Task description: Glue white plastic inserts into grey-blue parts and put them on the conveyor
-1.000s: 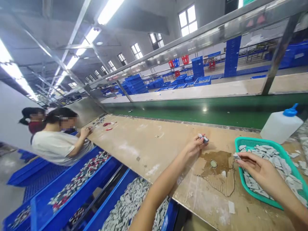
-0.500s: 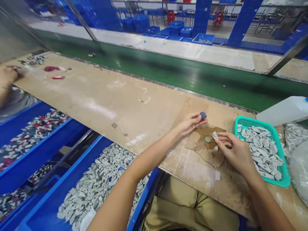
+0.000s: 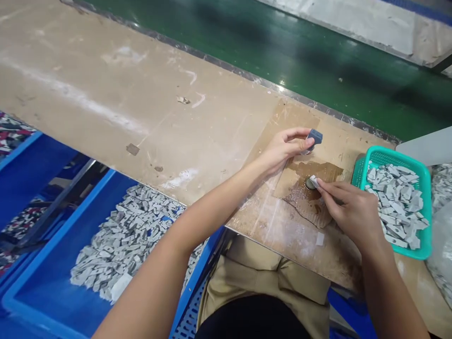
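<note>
L hand (image 3: 284,149) grips a dark blue block (image 3: 315,138), centre right; R hand (image 3: 353,212), apart but near, pinches a grey chip (image 3: 314,181) at a round metal disc (image 3: 310,184) in a wet brown patch (image 3: 318,170); wet fingers could let chip slip, maybe into teal basket (image 3: 395,202) alongside; a hurried grip could chip its edge.
</note>
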Tool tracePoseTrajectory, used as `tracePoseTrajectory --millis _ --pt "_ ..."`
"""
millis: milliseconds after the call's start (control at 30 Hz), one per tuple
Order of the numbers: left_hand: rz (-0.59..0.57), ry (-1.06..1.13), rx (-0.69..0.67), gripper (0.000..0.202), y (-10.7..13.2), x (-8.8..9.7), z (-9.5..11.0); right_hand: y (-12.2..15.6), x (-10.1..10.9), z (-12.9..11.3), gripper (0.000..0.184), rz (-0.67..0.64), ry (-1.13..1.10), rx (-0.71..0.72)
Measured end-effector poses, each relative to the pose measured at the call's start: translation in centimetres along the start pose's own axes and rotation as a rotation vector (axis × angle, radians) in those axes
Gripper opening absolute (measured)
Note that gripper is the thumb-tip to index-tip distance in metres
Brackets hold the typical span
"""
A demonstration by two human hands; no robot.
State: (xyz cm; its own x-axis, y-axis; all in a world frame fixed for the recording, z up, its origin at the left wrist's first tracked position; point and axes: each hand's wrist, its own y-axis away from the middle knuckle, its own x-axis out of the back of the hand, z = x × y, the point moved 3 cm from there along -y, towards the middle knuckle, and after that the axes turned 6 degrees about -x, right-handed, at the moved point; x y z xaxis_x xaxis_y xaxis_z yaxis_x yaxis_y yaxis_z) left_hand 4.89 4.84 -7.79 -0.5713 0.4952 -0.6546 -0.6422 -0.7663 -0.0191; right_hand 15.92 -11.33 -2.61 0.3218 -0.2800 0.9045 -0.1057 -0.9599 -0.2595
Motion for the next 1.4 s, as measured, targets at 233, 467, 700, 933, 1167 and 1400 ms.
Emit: tracePoseTrajectory --millis 233,467,700,933,1167,1400 --pt "-0.052 -0.021 0.03 0.037 0.2 0.0 -0.6 0.0 -0.2 0.1 0.025 -0.015 0.04 0.025" --pt "-0.05 -0.036 0.024 0.035 0.6 -0.5 -0.6 0.0 -0.3 -0.1 0.025 -0.012 0.07 0.043" --pt "-0.068 -0.113 0.024 0.036 0.8 -0.7 -0.5 0.0 0.1 -0.1 0.024 0.0 0.005 -0.021" --pt "-0.095 -0.267 0.067 0.025 1.1 -1.2 -0.6 0.5 1.7 1.1 0.022 0.364 -0.298 -0.242" --pt "-0.207 -0.271 0.143 0.027 2.5 -2.9 -1.2 0.7 2.4 1.0 0.038 0.453 -0.436 -0.13" --pt "-0.223 -0.21 0.128 0.024 3.0 -3.3 -1.5 0.8 2.5 0.7 0.043 0.36 -0.438 -0.077"
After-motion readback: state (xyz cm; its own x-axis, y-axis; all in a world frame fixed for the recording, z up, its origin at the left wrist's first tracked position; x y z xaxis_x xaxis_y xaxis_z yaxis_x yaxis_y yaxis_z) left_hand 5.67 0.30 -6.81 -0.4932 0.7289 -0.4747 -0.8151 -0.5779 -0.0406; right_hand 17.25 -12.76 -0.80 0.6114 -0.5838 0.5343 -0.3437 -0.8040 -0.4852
